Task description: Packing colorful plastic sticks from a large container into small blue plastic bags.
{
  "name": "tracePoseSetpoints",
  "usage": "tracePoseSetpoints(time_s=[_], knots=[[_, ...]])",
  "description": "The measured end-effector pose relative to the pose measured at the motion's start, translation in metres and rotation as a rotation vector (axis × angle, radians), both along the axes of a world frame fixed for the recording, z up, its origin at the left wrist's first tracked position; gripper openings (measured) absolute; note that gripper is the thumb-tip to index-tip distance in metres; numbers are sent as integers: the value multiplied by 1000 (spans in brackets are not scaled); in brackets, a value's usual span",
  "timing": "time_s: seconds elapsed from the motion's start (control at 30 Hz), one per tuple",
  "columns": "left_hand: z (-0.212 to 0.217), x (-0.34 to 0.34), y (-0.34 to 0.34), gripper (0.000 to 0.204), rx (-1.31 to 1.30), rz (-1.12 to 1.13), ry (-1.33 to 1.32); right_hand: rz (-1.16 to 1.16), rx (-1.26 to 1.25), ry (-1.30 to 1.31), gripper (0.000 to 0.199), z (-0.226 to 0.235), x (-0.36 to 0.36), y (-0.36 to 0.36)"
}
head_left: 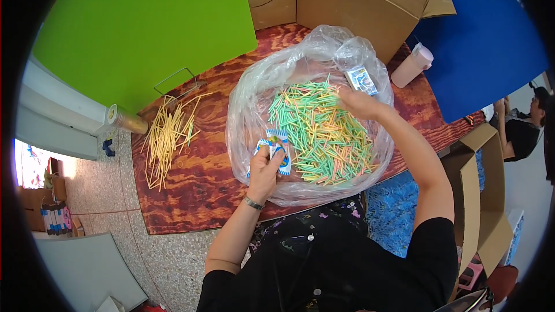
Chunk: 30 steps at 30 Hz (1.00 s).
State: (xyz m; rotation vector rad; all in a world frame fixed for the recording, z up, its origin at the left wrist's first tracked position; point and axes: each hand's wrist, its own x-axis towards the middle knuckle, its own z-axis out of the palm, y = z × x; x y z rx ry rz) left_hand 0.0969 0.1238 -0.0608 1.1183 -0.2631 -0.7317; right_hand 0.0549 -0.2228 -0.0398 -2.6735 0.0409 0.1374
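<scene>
A large clear plastic bag (245,101) lies spread open on the table, with a heap of thin green, yellow and pink sticks (326,138) inside it. My left hand (264,176) is closed at the bag's near left, thumb on top, gripping small blue-and-white printed packets (279,140). Over the heap's upper right edge reaches my right hand (358,103); its fingertips point left, and whether they hold anything cannot be made out. Just beyond that hand, another blue-and-white packet (362,80) rests on the bag.
Loose yellow sticks (165,144) lie on the red wood-patterned table (196,208) at left, near a wire stand (176,84) and a cylindrical container (128,120). Cardboard boxes (352,6) stand at the back. A pink bottle (411,66) is at right; another person (523,121) is beyond.
</scene>
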Motion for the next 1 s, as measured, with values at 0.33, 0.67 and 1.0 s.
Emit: tracePoseSetpoints(time_s=[0.33, 0.67, 1.0], knots=[[-7, -11, 13, 19, 84, -32, 13, -57, -276, 143, 25, -27, -15, -3], [-3, -18, 15, 19, 92, 36, -2, -73, -38, -158, 17, 14, -19, 17], [-4, -21, 15, 26, -10, -9, 53, -449, 1206, 144, 19, 9, -38, 2]])
